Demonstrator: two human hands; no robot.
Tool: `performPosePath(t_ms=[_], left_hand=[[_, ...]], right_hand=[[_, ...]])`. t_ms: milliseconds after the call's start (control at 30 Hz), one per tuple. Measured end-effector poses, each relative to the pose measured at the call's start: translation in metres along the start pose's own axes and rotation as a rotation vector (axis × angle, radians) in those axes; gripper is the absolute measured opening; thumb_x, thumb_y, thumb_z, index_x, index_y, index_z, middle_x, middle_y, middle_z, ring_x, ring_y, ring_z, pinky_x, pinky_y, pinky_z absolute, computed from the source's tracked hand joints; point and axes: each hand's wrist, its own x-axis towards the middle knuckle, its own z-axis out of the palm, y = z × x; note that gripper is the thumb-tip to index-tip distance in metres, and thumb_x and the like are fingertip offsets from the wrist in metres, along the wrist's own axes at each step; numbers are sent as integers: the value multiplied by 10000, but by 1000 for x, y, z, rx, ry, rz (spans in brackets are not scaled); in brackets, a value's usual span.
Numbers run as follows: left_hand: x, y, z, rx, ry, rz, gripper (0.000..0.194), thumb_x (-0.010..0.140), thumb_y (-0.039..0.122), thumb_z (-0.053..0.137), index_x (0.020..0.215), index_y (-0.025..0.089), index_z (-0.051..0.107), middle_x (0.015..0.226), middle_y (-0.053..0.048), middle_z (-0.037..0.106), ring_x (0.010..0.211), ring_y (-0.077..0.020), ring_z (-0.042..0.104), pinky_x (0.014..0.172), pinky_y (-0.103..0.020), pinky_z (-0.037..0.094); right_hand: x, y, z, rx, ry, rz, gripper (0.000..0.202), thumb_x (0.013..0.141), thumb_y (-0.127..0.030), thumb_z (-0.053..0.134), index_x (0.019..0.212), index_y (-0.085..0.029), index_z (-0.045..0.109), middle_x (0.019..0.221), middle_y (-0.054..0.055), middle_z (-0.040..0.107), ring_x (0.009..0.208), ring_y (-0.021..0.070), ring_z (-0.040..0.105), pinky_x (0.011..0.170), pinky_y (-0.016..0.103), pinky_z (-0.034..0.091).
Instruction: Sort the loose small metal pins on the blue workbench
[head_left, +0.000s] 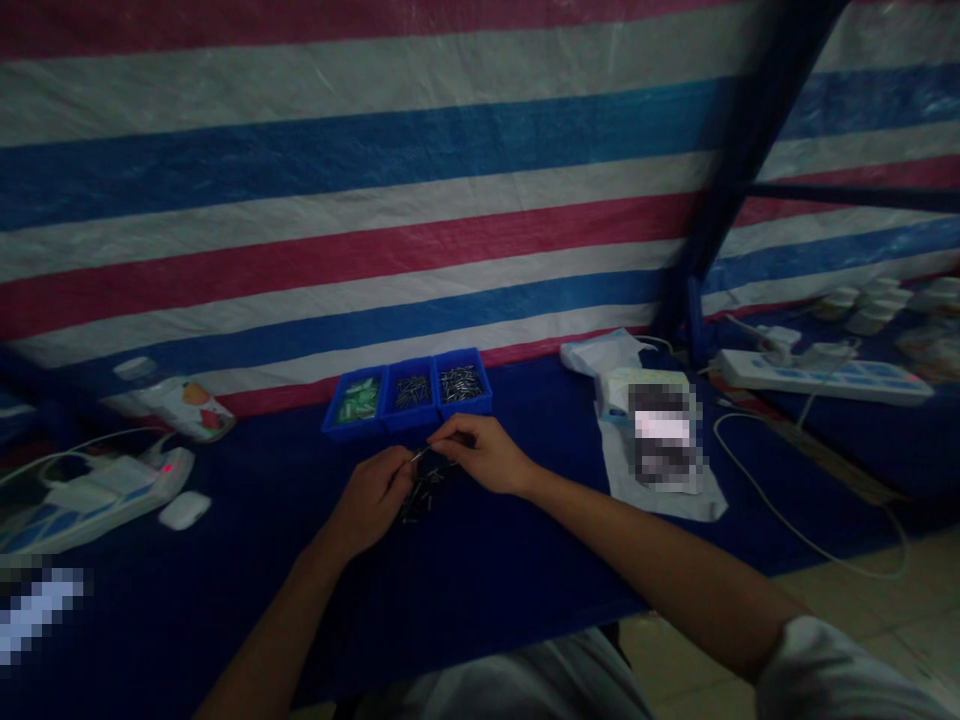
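A striped red, white and blue woven plastic tarpaulin [360, 200] hung as a backdrop behind the dark blue cloth-covered tabletop [525, 560], which is the landmark here. Along the tabletop's right far side lay a long white power strip [825, 378] with plugs in it, and at its left edge another white power strip [90, 492] with a red light glowing, a small white oval object [184, 510] just beside it. Right of the tabletop's middle sat a white plastic bag [660, 450] with a blurred packet on it. At the far middle of the tabletop stood three small blue plastic bins [409, 392] touching side by side, the left one with green pieces, the other two with dark metal pieces. Just in front of the bins, a loose pile of small dark metal pins [424, 487] lay on the cloth. The left hand [371, 500] rested at the pile's left edge, its fingers curled together and pinching one thin pin. The right hand [484, 455] hovered over the pile's far side, its fingers pinched on the other end of what looked like the same thin pin [420, 453].
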Motion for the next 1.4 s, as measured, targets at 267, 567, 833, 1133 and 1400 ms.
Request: performPosePath(t_ms=[267,567,833,1133,1400], left_hand=[[1,0,0,38,9,-26,330,955,349,365,726,195,546,653,11,570,611,-156,555,606,-273,391],[-5,-8,-7,-147,356,-27,414,966,429,320,1027,154,622,710,-16,606,686,-181,594,678,-284,445],[-4,-8,-7,-101,297,-1,420,945,429,374,997,141,675,723,-25,636,664,-175,609,663,-280,453],[-4,-8,-7,-59,298,-13,411,943,410,380,969,144,693,754,-33,668,678,-176,629,677,-276,474],[-2,-5,-7,16,244,-37,393,942,406,395,948,157,698,839,-45,709,755,-187,661,751,-279,499]], right_hand=[[-4,1,-2,-349,0,-226,100,895,-223,572,877,-178,659,875,20,646,786,113,577,725,250,427],[10,7,-10,49,175,201,365,904,-404,508,613,-184,530,552,-32,512,518,105,486,545,251,362],[18,14,-24,414,390,309,350,785,-498,607,663,-174,551,576,-25,575,459,98,546,484,238,372],[18,15,-24,237,236,348,381,819,-413,622,1119,-182,585,836,22,688,495,92,572,491,243,403],[0,11,-23,-785,-284,-126,288,753,-238,647,1037,-197,674,992,64,656,896,196,597,783,326,448]])
